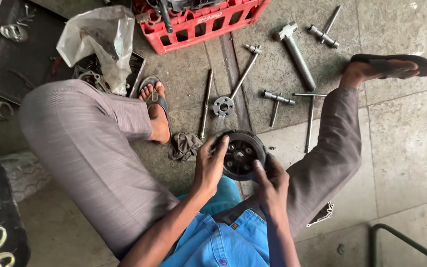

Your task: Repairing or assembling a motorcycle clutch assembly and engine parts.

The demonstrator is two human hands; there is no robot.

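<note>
A person sits on a grey concrete floor [411, 148], seen from above, knees spread wide in grey striped trousers [85, 148] over a blue shirt [223, 237], a sandal on each foot. Beyond the knees stands a red plastic crate [198, 24] with metal parts inside it, and to its left a crumpled clear plastic bag [100, 39] lies over small parts on a dark mat [6, 59]. Spread across the floor between the feet are a hammer [295, 52], several T-handled wrenches [277, 101], a long rod beside a round flanged tool [223, 106], and a dark rag [184, 146]. Between the knees, held just above the floor, is a round black clutch-like disc [240, 154] with a ring of holes in its face. The left hand [211, 163] is closed around the disc's left edge, fingers curled over the rim. The right hand [273, 180] grips the lower right edge, thumb pressed on the disc's face.
</note>
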